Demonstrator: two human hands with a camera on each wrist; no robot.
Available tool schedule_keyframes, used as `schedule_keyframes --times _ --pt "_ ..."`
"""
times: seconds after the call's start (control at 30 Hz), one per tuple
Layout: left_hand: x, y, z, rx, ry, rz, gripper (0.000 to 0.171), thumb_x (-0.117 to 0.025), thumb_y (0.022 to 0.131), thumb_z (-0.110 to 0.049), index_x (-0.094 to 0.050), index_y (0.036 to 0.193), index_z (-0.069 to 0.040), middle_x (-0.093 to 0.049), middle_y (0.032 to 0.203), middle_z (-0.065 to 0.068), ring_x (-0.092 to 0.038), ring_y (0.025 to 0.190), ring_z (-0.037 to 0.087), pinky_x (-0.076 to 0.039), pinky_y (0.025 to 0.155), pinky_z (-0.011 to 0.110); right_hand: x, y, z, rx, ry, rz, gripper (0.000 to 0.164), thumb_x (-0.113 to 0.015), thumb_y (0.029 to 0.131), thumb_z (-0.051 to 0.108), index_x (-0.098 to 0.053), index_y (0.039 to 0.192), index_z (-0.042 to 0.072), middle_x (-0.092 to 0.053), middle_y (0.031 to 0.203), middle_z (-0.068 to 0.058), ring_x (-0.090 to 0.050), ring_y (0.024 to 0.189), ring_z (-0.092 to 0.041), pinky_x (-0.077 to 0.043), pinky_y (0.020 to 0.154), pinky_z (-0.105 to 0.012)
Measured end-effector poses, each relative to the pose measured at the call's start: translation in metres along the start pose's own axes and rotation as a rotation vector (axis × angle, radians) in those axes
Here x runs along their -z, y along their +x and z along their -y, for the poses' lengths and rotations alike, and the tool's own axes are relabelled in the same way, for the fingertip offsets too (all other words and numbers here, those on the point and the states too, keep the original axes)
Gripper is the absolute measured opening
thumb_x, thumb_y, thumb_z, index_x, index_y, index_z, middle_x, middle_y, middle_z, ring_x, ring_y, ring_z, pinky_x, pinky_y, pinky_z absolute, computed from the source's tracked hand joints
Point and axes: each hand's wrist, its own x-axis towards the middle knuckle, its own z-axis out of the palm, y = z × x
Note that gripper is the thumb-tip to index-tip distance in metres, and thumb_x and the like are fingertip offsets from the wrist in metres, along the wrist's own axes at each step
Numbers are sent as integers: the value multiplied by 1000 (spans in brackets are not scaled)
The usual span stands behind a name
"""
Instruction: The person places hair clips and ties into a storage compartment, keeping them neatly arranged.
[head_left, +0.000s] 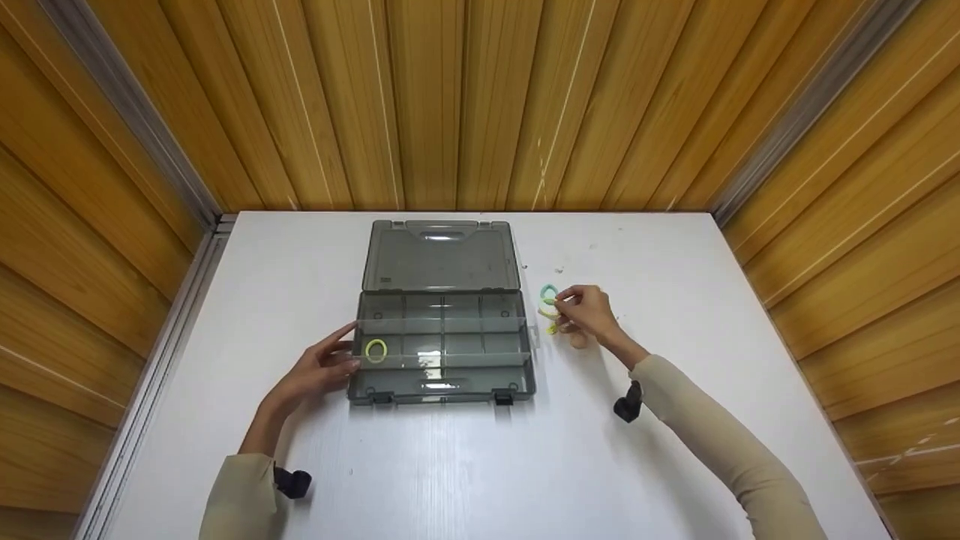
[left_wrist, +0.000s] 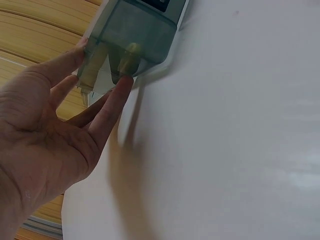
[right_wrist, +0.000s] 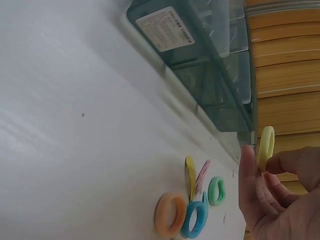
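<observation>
The right hand (right_wrist: 286,202) pinches a yellow ring (right_wrist: 262,147) near a green ring (right_wrist: 212,192).

3 wood-grain walls (head_left: 424,97) border a white table (head_left: 585,465).

It looked to me like a small work booth: ribbed wood-look panels (head_left: 426,105) walled three sides, grey metal rails (head_left: 133,97) ran down the corners, and a white counter (head_left: 435,476) filled the middle.
</observation>
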Motion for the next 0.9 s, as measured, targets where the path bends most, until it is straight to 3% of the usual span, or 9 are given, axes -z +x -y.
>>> schedule_keyframes --times 0.1,0.2,0.4,0.6,0.73,0.9 --pt "0 -1 0 -14 1 2 79 -70 98 -16 -25 163 -14 -35 158 33 -40 144 50 -48 111 52 -8 1 12 -21 92 25 24 -64 97 4 -65 114 -13 -67 85 -12 -72 64 -12 -62 57 -26" --pt "0 -1 0 -11 -1 -2 79 -70 98 -17 -26 163 -14 -36 157 32 -41 144 49 -48 111 51 -18 3 21 -6 131 58 27 -66 97 4 -64 116 -14 -68 87 -12 -71 64 -11 -62 58 -27" --pt "1 1 3 -15 -9 7 79 -70 98 -18 -26 163 -14 -38 156 32 -46 140 47 -51 106 42 -46 6 36 59 95 106 24 -68 95 4 -68 113 -12 -70 94 -21 -72 67 -12 -64 63 -31" --pt "1 0 6 -17 -21 13 79 -69 98 -17 -25 164 -15 -38 156 33 -45 141 48 -52 105 45 -72 6 53 100 37 137 19 -71 94 6 -70 107 -8 -72 95 -23 -71 65 -12 -60 57 -23" --pt "2 0 6 -4 -29 20 79 -70 98 -18 -26 164 -18 -38 156 31 -46 140 47 -52 106 47 -91 6 61 91 60 170 17 -72 93 5 -71 105 -5 -73 89 -14 -70 67 -13 -60 58 -21" --pt "5 -1 6 20 -18 6 80 -72 97 -19 -28 163 -21 -39 156 30 -47 138 44 -53 105 49 -119 5 66 98 102 234 16 -71 93 4 -71 106 -6 -73 92 -22 -68 66 -11 -61 60 -24"
